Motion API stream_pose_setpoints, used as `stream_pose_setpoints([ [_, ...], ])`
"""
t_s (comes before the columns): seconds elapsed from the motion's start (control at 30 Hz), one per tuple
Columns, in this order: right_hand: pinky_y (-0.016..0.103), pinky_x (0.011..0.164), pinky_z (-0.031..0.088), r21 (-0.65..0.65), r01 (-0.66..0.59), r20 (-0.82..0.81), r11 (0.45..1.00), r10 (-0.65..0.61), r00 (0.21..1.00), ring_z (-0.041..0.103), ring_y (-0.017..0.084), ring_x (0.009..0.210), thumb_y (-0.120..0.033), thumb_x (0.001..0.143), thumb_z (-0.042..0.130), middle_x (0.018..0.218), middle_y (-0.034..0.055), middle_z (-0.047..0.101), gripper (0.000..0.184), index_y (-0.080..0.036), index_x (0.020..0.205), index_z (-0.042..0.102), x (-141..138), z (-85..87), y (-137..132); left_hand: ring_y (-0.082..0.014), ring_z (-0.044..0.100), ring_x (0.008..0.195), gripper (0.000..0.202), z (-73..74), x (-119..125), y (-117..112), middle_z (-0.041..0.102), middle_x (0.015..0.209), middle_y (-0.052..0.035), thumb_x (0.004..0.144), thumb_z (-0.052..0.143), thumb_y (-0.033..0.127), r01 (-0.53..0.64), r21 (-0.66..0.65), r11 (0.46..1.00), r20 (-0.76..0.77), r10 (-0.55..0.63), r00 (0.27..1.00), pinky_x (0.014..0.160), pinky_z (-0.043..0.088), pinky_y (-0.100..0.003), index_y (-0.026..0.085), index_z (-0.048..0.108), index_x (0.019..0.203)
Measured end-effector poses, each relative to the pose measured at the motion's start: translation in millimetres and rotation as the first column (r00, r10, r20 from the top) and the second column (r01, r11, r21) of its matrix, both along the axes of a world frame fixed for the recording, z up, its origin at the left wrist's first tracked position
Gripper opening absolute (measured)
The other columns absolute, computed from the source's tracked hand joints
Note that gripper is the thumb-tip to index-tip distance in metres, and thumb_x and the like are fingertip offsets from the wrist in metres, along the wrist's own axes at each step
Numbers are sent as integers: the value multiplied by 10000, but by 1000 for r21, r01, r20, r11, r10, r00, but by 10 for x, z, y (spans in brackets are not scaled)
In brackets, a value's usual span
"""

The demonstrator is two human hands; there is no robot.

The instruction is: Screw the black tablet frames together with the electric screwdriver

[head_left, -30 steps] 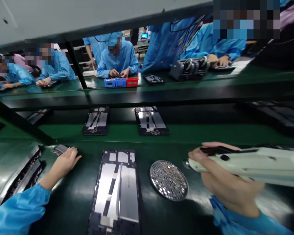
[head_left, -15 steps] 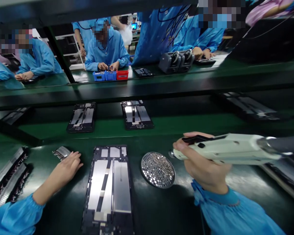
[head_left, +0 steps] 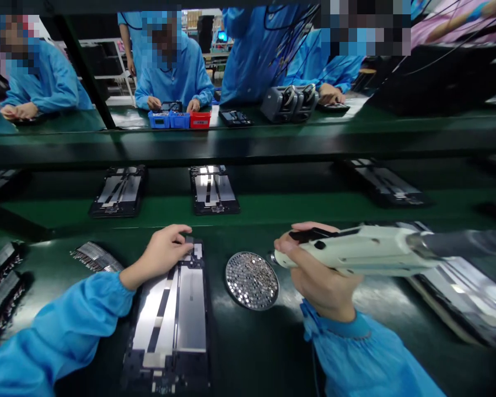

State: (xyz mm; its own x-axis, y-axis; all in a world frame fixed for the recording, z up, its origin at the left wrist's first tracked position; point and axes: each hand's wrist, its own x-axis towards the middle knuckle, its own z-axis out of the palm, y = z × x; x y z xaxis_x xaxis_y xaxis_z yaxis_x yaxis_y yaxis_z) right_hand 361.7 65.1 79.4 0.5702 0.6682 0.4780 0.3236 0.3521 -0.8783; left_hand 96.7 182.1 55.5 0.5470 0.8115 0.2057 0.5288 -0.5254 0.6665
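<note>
A dark tablet frame (head_left: 171, 317) with silver plates lies flat on the green bench in front of me. My left hand (head_left: 165, 252) rests on its top edge, fingers curled and pinched on a small part too small to name. My right hand (head_left: 318, 270) is wrapped round a white electric screwdriver (head_left: 355, 251), held level, its tip pointing left just above a round dish of small screws (head_left: 252, 279).
A fan of thin metal strips (head_left: 93, 256) lies left of the frame, with trays of parts (head_left: 0, 295) at the far left. Two more frames (head_left: 119, 191) (head_left: 213, 189) sit on the belt beyond. Another frame (head_left: 458, 292) lies right. Workers in blue coats sit opposite.
My left hand has left the metal strips and moved right onto the top edge of the frame. The screwdriver has drifted left towards the screw dish.
</note>
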Motion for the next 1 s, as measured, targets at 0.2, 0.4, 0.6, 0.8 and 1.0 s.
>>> stream_pose_setpoints([
  [0.2,405,672,575,-6,-13,-18,1000,13,1000,645,185,646,-250,759,762,734,-2,641,222,-230,961,672,-16,8,1,-204,715,1016,168,-336,206,37,759,1085,-75,931,605,209,197,155,968,-69,-188,980,929,600,-347,190,769,899],
  [0.4,360,635,552,16,-70,-79,997,71,994,637,163,634,-152,759,750,709,-22,636,218,-234,952,689,-16,-5,30,-215,664,1004,307,-263,131,5,735,1121,-104,1030,475,297,390,234,891,-215,-343,914,891,589,-371,157,748,1008],
  [0.6,339,580,530,51,-68,-90,996,72,993,624,155,596,-106,730,738,671,-39,638,257,-243,942,690,-67,48,36,-366,561,1250,399,-96,40,-3,626,1391,-146,1025,475,360,536,258,804,-389,-421,819,1088,425,-599,110,684,1255],
  [0.8,330,579,514,68,-161,-106,985,167,980,589,144,589,-87,745,698,639,-44,626,266,-245,959,693,-197,74,41,-389,594,1211,544,-67,9,-109,525,1502,-157,1015,461,432,615,279,737,-622,-349,701,956,541,-518,61,585,1393],
  [1.0,308,574,502,33,-299,-177,954,300,937,607,137,630,-60,776,686,701,-39,632,296,-249,1002,700,-376,-56,16,-390,660,1136,478,-94,40,-603,595,1416,-203,971,553,418,533,375,759,-505,-315,803,903,580,-515,90,671,1298],
])
